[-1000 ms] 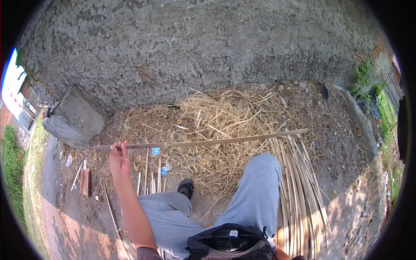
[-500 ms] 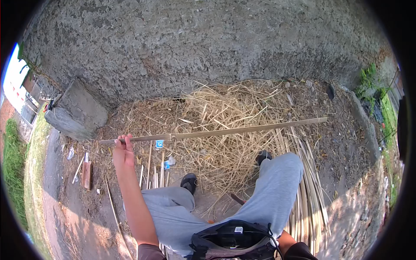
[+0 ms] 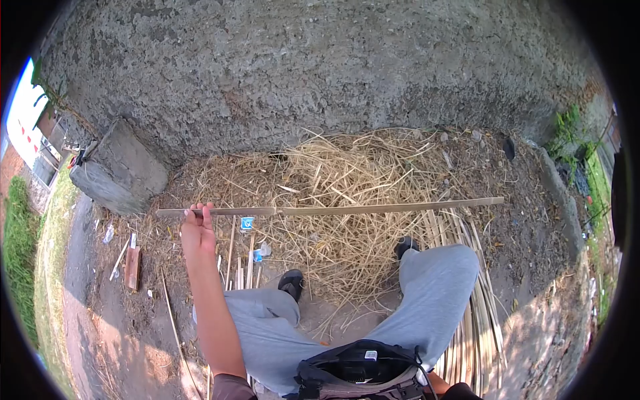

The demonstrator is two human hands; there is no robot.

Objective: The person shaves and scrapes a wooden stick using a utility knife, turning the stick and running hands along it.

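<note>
My left hand (image 3: 199,230) is closed around a long, flat bamboo strip (image 3: 373,209) near its left end. The strip lies almost level across the view, above a heap of pale bamboo shavings (image 3: 353,253), and a node shows partway along it. Of my right arm, only a bit of forearm (image 3: 438,383) shows beside the waist bag (image 3: 360,370); the right hand itself is hidden. Many split bamboo strips (image 3: 477,320) lie on the ground by my right leg.
A rough grey wall (image 3: 320,73) rises behind the shavings. On the left stands a concrete block (image 3: 127,170), with a reddish-brown piece (image 3: 133,269) on the ground below it. Blue-and-white litter (image 3: 247,223) and thin sticks (image 3: 250,270) lie near my left foot.
The bamboo strip has turned: its right end has dropped, so it is more level. My left hand has shifted slightly right. A dark, narrow object between my legs is no longer visible.
</note>
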